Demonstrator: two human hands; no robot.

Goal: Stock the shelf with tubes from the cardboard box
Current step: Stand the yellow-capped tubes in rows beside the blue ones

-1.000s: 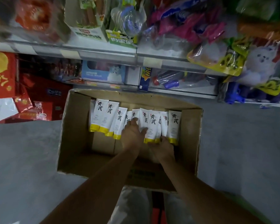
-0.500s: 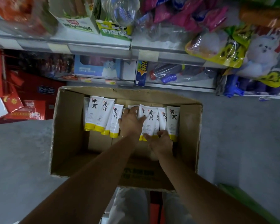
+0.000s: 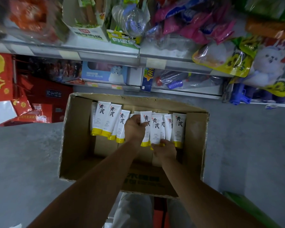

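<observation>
Fig. | tubes (image 3: 112,119): I see them upright along the far wall of the cardboard box (image 3: 76,137), below the shelf (image 3: 105,54) | left hand (image 3: 134,129): fingers curled round tubes | right hand (image 3: 165,149): fingertips pinching centre tube (image 3: 155,129) at its cap end

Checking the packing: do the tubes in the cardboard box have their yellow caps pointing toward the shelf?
No, the tubes in the cardboard box have their yellow caps at the ends away from the shelf.

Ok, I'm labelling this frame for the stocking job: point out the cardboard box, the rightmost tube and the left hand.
cardboard box (image 3: 77,129): head view, its left inner wall.
rightmost tube (image 3: 178,130): head view, its white body.
left hand (image 3: 134,129): head view, back of the hand.
</observation>
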